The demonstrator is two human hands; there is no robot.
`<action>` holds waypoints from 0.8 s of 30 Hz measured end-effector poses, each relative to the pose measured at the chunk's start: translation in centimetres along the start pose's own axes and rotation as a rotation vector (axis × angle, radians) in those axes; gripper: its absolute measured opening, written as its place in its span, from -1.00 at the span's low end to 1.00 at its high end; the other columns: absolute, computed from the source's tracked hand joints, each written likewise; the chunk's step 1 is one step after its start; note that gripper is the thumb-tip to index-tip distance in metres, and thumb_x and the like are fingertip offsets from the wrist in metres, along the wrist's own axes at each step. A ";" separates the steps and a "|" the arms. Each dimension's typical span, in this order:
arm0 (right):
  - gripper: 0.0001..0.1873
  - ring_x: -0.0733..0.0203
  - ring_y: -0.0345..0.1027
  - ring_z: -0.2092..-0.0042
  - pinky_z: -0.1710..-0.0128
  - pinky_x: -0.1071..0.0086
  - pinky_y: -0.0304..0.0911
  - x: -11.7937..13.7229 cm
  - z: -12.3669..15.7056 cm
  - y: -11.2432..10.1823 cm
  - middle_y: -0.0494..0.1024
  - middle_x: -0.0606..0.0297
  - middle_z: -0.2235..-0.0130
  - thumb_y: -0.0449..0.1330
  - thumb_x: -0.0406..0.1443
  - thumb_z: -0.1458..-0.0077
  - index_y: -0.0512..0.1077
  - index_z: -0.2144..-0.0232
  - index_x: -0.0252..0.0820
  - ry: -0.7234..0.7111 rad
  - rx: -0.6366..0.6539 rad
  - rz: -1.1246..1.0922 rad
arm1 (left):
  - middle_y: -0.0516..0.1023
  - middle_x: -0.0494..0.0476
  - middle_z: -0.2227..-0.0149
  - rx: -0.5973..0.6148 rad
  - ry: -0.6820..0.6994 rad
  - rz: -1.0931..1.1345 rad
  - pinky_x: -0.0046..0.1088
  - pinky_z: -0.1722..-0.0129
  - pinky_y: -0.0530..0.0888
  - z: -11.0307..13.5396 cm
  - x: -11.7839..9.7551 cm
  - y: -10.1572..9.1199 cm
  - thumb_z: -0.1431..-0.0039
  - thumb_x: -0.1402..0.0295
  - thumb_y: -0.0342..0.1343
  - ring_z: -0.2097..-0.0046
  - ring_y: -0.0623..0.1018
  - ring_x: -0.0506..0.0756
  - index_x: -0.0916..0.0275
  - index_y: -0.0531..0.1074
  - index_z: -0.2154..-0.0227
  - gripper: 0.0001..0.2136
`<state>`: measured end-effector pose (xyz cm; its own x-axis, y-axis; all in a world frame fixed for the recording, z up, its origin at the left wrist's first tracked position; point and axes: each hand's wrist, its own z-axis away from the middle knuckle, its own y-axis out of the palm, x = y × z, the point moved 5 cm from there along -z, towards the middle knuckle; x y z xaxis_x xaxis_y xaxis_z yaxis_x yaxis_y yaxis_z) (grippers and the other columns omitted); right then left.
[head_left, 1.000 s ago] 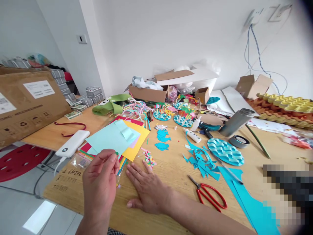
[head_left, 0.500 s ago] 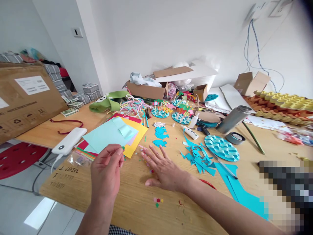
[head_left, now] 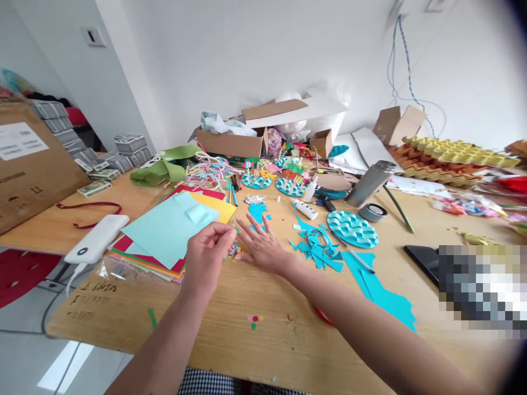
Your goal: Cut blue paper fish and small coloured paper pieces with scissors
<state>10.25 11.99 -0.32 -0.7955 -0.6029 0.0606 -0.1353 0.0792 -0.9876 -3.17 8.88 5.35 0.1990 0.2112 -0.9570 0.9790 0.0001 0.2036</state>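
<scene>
My left hand (head_left: 208, 252) is closed in a pinch beside the stack of coloured paper (head_left: 164, 225). What its fingertips hold is too small to make out. My right hand (head_left: 263, 247) lies palm down with fingers spread, close to a patch of small coloured paper bits (head_left: 234, 252). Blue paper fish cutouts (head_left: 256, 210) lie just beyond its fingers, partly hidden. Nearer to me are several round paper dots (head_left: 254, 319) in pink, red, yellow and green. A green paper strip (head_left: 152, 318) rests beside my left forearm. Something red (head_left: 321, 314) shows partly under my right forearm.
Blue scraps (head_left: 323, 251), a wavy blue oval (head_left: 352, 229), a glue bottle (head_left: 305, 209) and a metal flask (head_left: 373, 184) stand or lie to the right. A white power bank (head_left: 96, 238) is at left. Boxes (head_left: 233, 144) line the wall.
The view has turned to the right. My left hand has come closer to my right hand, and the green bit seen at its fingertips no longer shows clearly. My right hand remains spread.
</scene>
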 end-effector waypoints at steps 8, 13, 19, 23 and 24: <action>-0.01 -0.24 -0.41 -0.37 -0.25 -0.28 -0.42 1.8 12.1 -3.4 -0.13 0.09 -0.38 0.00 0.22 -0.07 -0.22 -0.35 -0.12 0.018 0.013 -0.130 | 0.39 -0.05 0.58 0.111 -0.112 -0.125 -0.56 0.53 0.25 -2.3 2.5 2.4 0.08 0.26 0.26 0.53 0.33 -0.04 0.27 0.47 0.52 -0.82; 0.01 -0.35 -0.21 -0.33 -0.19 -0.37 -0.20 2.3 17.1 -1.2 0.04 0.10 -0.34 0.07 0.22 -0.02 -0.19 -0.35 -0.06 0.013 0.034 -0.116 | 0.39 -0.05 0.60 0.075 -0.111 -0.176 -0.56 0.55 0.26 -3.0 4.5 2.2 0.09 0.23 0.25 0.54 0.34 -0.04 0.27 0.47 0.52 -0.80; -0.65 -0.06 0.40 0.02 0.09 0.08 0.38 -1.5 20.1 -1.7 0.51 0.09 0.00 0.01 -0.23 -0.28 0.36 -0.08 -0.10 0.401 -0.125 -0.026 | 0.35 -0.08 0.65 0.103 -0.198 -0.218 -0.58 0.60 0.21 -2.7 5.8 1.3 0.09 0.25 0.21 0.58 0.31 -0.06 0.27 0.45 0.54 -0.82; -0.68 -0.02 0.45 0.22 0.27 0.15 0.39 -2.2 21.2 -0.8 0.56 0.11 0.20 0.00 -0.32 -0.24 0.41 0.01 -0.05 0.417 -0.129 -0.038 | 0.45 -0.02 0.63 0.454 -0.460 -0.282 -0.55 0.57 0.32 -1.3 7.4 2.3 0.14 0.34 0.16 0.58 0.40 -0.03 0.26 0.41 0.61 -0.90; -0.70 -0.02 0.45 0.25 0.29 0.16 0.39 -2.4 21.4 -0.5 0.55 0.11 0.24 0.00 -0.33 -0.22 0.43 0.05 -0.06 0.441 -0.134 -0.045 | 0.48 0.01 0.62 0.540 -0.526 -0.294 -0.53 0.57 0.35 -0.8 8.0 2.5 0.18 0.36 0.17 0.58 0.42 -0.01 0.26 0.40 0.63 -0.91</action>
<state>24.83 -3.56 -3.07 -0.9584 -0.2154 0.1874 -0.2277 0.1803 -0.9569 0.86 11.37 -1.59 -0.2076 -0.2115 -0.9551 0.8535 -0.5162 -0.0712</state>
